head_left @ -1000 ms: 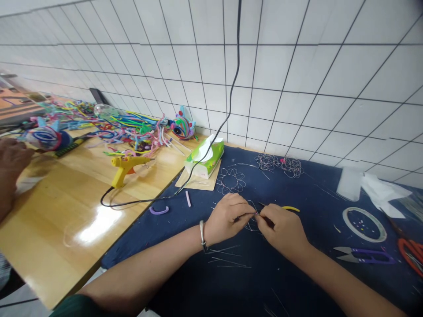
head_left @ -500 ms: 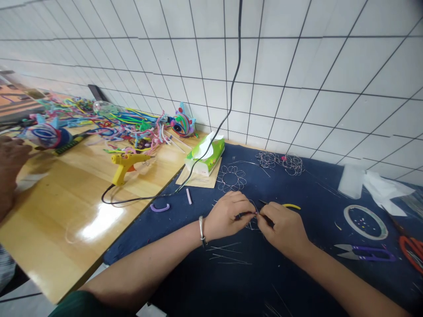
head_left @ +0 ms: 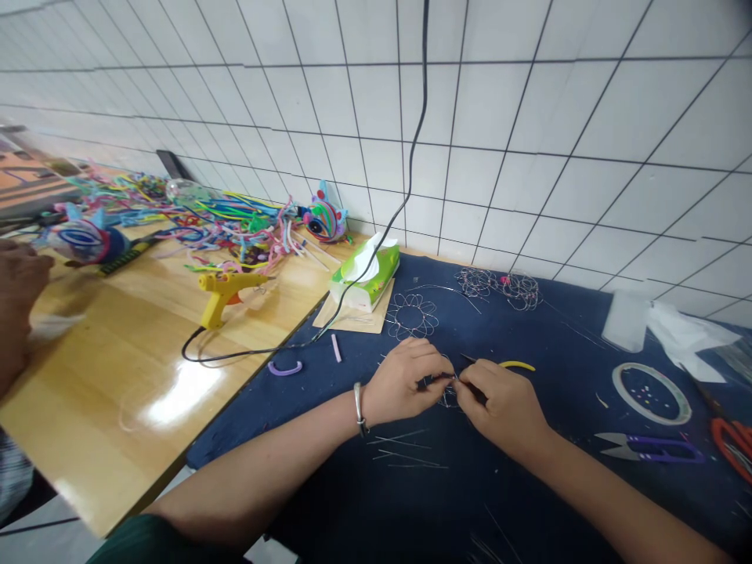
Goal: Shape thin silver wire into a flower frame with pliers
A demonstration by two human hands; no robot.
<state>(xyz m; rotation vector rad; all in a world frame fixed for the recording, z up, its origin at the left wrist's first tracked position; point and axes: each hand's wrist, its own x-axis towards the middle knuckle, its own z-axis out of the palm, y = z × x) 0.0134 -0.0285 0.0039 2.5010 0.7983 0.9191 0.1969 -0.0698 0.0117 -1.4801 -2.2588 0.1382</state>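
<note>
My left hand (head_left: 408,377) and my right hand (head_left: 499,403) meet over the dark blue cloth, fingertips pinched close together on a thin wire piece (head_left: 448,396). Its loops show between and below my fingers; the exact point of grip is too small to make out. Behind my left hand lies a flower-shaped wire ring (head_left: 412,316). Yellow-handled pliers (head_left: 517,365) lie partly hidden behind my right hand. Several short straight wires (head_left: 405,453) are spread on the cloth below my left wrist.
Purple thread snips (head_left: 652,448), a tape ring (head_left: 652,394) with beads inside and orange scissors (head_left: 732,442) lie right. A tissue pack (head_left: 365,274), yellow glue gun (head_left: 222,296) and its cord stand left. Wire bundles (head_left: 499,287) lie behind. Another person's hand (head_left: 20,290) is far left.
My hands stay pinched on the wire piece, with only a slight shift of the fingertips. The other person's hand at the far left has moved a little.
</note>
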